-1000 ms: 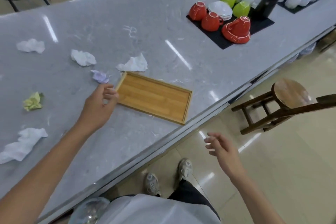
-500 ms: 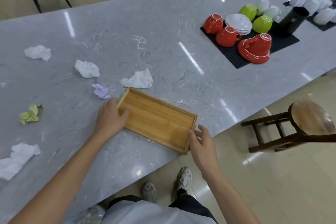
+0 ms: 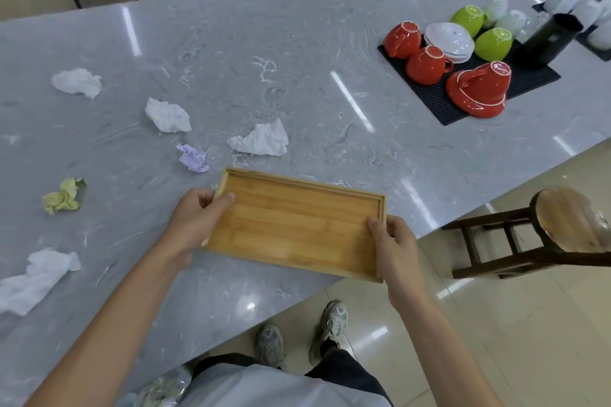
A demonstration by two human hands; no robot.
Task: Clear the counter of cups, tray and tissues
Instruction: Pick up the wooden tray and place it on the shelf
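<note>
Logging left to right as I see it: crumpled white tissues (image 3: 36, 277) and yellow-green tissue (image 3: 62, 196) lie on grey counter (image 3: 264, 43). Left hand (image 3: 195, 225) pinches tray (image 3: 297, 225) at its left end, thumb on top of rim. Right hand (image 3: 395, 246) pinches right end likewise. Tray sits at counter's near edge, near corner overhanging floor. Red cups (image 3: 426, 64) inverted on black mat (image 3: 529, 82), far right.

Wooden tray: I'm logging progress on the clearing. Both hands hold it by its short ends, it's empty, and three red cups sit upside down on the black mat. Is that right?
One detail is off. The wooden tray is held by the left hand at one short end and the right hand at the other, and it is empty. But the head view shows only two red cups on the black mat upside down; the middle one stands upright.
</note>
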